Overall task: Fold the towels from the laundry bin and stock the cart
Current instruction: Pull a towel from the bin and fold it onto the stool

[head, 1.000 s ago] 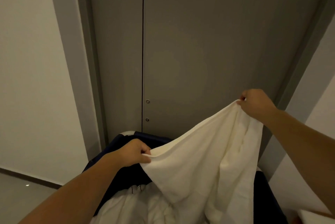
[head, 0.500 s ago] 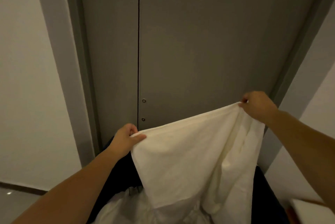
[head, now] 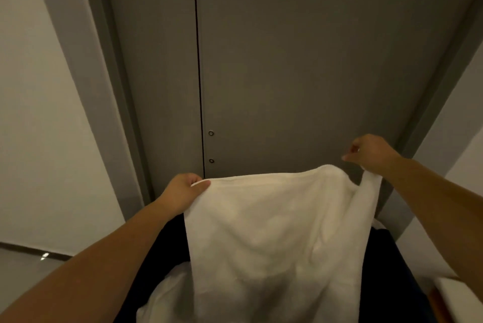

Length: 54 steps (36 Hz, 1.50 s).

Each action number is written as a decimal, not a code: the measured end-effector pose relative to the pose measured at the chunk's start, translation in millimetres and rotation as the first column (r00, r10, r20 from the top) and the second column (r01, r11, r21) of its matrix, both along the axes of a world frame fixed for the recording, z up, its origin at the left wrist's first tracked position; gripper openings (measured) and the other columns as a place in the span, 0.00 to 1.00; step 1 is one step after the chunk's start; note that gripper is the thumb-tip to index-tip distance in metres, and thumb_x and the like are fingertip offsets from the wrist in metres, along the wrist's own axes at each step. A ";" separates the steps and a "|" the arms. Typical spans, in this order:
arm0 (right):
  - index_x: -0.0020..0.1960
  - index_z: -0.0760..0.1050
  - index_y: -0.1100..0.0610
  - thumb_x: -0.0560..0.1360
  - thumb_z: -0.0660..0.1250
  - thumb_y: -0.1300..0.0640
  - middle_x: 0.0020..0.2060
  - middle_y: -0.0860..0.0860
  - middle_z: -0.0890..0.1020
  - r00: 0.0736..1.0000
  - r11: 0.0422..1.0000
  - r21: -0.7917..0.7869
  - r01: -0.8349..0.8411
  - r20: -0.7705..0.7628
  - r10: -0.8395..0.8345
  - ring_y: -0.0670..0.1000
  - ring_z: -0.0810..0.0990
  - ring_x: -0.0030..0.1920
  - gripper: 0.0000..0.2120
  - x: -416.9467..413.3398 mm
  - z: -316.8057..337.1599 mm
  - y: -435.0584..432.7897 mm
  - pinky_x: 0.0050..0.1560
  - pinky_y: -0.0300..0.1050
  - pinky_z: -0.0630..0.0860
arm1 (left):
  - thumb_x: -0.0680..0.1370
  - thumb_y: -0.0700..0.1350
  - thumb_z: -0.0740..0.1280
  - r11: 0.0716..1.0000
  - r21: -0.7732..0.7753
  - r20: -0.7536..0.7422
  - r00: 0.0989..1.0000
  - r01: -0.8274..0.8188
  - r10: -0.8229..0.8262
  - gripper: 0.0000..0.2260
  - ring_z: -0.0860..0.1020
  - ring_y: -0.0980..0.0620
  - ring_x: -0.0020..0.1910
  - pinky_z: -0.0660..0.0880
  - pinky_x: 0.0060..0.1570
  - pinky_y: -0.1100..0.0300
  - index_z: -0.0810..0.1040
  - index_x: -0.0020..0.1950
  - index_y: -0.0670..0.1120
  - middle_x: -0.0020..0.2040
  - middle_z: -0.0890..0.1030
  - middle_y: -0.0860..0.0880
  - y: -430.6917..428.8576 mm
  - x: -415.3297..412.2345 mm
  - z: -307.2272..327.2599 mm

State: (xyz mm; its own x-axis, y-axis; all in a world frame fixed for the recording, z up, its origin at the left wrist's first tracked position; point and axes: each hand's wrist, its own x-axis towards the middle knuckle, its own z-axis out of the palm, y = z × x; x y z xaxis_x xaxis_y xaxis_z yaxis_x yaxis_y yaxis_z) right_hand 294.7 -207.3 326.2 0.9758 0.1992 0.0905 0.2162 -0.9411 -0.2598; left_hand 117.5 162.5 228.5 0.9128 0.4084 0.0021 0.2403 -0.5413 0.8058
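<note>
A white towel (head: 274, 231) hangs spread in front of me over the dark laundry bin (head: 162, 244). My left hand (head: 183, 192) pinches its upper left corner between thumb and fingers. My right hand (head: 371, 155) holds a strip of the towel's right edge under its curled fingers, while the upper right corner droops in a hump just left of that hand. More white laundry (head: 167, 294) lies in the bin below the hanging towel.
Grey double doors (head: 287, 61) stand straight ahead, close behind the bin, with two small round fittings near the seam. Pale walls flank the doors. A white-topped surface with a wooden edge (head: 460, 294) shows at the lower right.
My left hand has risen and moved left, stretching the towel's top edge level. My right hand's grip has slipped down the right edge, and the upper right corner now sags.
</note>
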 end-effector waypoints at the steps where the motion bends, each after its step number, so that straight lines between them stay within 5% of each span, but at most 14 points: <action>1: 0.44 0.74 0.58 0.75 0.70 0.51 0.38 0.53 0.76 1.000 1.000 -0.018 -0.003 -0.022 0.002 0.53 0.75 0.42 0.11 5.6 -2.8 -1.7 0.47 0.45 0.71 | 0.79 0.50 0.66 1.000 -0.001 -0.019 1.000 -0.016 0.016 0.13 0.75 0.51 0.36 0.69 0.34 0.60 0.76 0.36 0.48 0.36 0.78 0.48 -4.0 2.2 -1.8; 6: 0.35 0.72 0.57 0.73 0.69 0.41 0.37 0.54 0.76 0.982 0.996 -0.081 -0.030 -0.187 0.015 0.54 0.76 0.41 0.20 32.6 -26.4 -14.0 0.42 0.44 0.69 | 0.80 0.49 0.65 0.996 0.012 -0.112 0.990 -0.087 0.088 0.11 0.78 0.49 0.41 0.73 0.39 0.58 0.79 0.41 0.47 0.41 0.80 0.46 -23.8 14.3 -12.5; 10: 0.47 0.80 0.63 0.70 0.71 0.40 0.46 0.58 0.81 0.953 0.988 -0.127 -0.083 -0.300 0.042 0.55 0.79 0.47 0.25 48.7 -44.3 -24.1 0.44 0.43 0.72 | 0.81 0.48 0.64 0.985 0.021 -0.152 0.973 -0.173 0.174 0.12 0.79 0.45 0.42 0.75 0.45 0.54 0.81 0.45 0.42 0.42 0.81 0.43 -27.5 19.0 -19.1; 14: 0.54 0.78 0.60 0.69 0.76 0.48 0.50 0.53 0.77 0.905 0.982 -0.109 -0.155 -0.415 0.097 0.53 0.75 0.49 0.21 53.9 -56.6 -30.3 0.50 0.44 0.73 | 0.80 0.49 0.65 0.977 0.011 -0.189 0.959 -0.215 0.213 0.13 0.80 0.43 0.42 0.76 0.47 0.52 0.81 0.44 0.40 0.42 0.82 0.41 -34.5 17.4 -29.6; 18: 0.53 0.82 0.61 0.73 0.71 0.58 0.47 0.54 0.80 0.856 0.963 -0.078 -0.256 -0.480 0.189 0.50 0.77 0.45 0.11 47.9 -69.3 -20.6 0.41 0.39 0.74 | 0.80 0.49 0.64 0.980 -0.023 -0.213 0.958 -0.199 0.190 0.15 0.80 0.40 0.42 0.77 0.45 0.49 0.80 0.41 0.40 0.41 0.82 0.39 -52.0 20.2 -35.5; 26: 0.40 0.82 0.62 0.73 0.70 0.63 0.32 0.55 0.79 0.926 0.916 0.373 -0.147 -0.273 0.259 0.50 0.76 0.36 0.04 -0.9 -100.3 30.2 0.34 0.37 0.69 | 0.79 0.47 0.66 0.988 -0.139 -0.230 0.973 -0.062 0.029 0.12 0.74 0.53 0.32 0.71 0.31 0.63 0.77 0.40 0.41 0.35 0.76 0.46 -110.5 31.1 -35.1; 29: 0.40 0.82 0.66 0.72 0.71 0.64 0.35 0.57 0.82 0.938 0.861 0.498 -0.101 -0.241 0.249 0.51 0.78 0.36 0.05 -29.4 -111.9 48.5 0.37 0.39 0.71 | 0.80 0.44 0.66 0.970 -0.241 -0.191 0.981 -0.042 -0.005 0.11 0.75 0.53 0.30 0.71 0.24 0.67 0.78 0.42 0.38 0.34 0.77 0.44 -135.6 33.1 -33.3; 33: 0.38 0.83 0.60 0.72 0.70 0.63 0.32 0.52 0.82 0.934 0.781 0.624 -0.024 -0.264 0.240 0.49 0.80 0.36 0.04 -64.6 -125.8 63.6 0.37 0.41 0.74 | 0.79 0.44 0.66 0.932 -0.362 -0.173 0.984 -0.023 -0.043 0.11 0.78 0.48 0.35 0.75 0.27 0.64 0.77 0.41 0.38 0.38 0.77 0.40 -158.6 34.0 -35.8; 39: 0.49 0.81 0.60 0.71 0.72 0.64 0.43 0.54 0.84 0.889 0.586 0.803 0.109 -0.342 0.304 0.51 0.83 0.45 0.06 -107.3 -141.9 70.8 0.45 0.42 0.79 | 0.79 0.41 0.66 0.883 -0.466 -0.181 0.983 -0.062 -0.026 0.11 0.80 0.48 0.36 0.78 0.31 0.59 0.77 0.40 0.37 0.38 0.79 0.42 -172.0 29.6 -42.2; 42: 0.54 0.78 0.57 0.70 0.70 0.72 0.44 0.51 0.83 0.865 0.498 0.853 0.155 -0.361 0.350 0.50 0.83 0.47 0.16 -116.2 -146.7 61.7 0.47 0.43 0.80 | 0.80 0.40 0.65 0.844 -0.533 -0.174 0.984 -0.066 -0.033 0.09 0.81 0.47 0.39 0.81 0.34 0.56 0.78 0.45 0.34 0.43 0.80 0.39 -169.7 25.1 -42.9; 50: 0.45 0.79 0.52 0.71 0.70 0.68 0.40 0.46 0.83 0.958 0.566 0.824 -0.003 -0.160 0.238 0.40 0.81 0.40 0.11 -136.8 -153.9 59.3 0.40 0.31 0.75 | 0.79 0.39 0.66 0.840 -0.540 -0.142 0.989 -0.045 -0.038 0.10 0.81 0.47 0.37 0.80 0.32 0.59 0.78 0.47 0.32 0.44 0.82 0.36 -174.0 17.4 -40.6; 54: 0.47 0.79 0.48 0.73 0.70 0.67 0.44 0.46 0.84 0.927 0.566 0.819 -0.095 -0.135 0.350 0.42 0.82 0.47 0.13 -141.9 -150.6 55.6 0.50 0.37 0.78 | 0.79 0.41 0.67 0.845 -0.532 -0.130 0.991 -0.050 -0.023 0.11 0.82 0.45 0.40 0.82 0.39 0.56 0.79 0.47 0.32 0.44 0.83 0.36 -172.4 17.6 -39.2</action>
State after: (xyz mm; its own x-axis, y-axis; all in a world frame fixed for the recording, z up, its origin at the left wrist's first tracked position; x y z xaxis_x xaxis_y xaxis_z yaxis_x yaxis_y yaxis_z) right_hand 152.9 -151.7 175.6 0.9184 0.3871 0.0822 0.1952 -0.2626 -0.9449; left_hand 135.1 -9.9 189.3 0.8847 0.3251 -0.3342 0.3638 -0.0332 0.9309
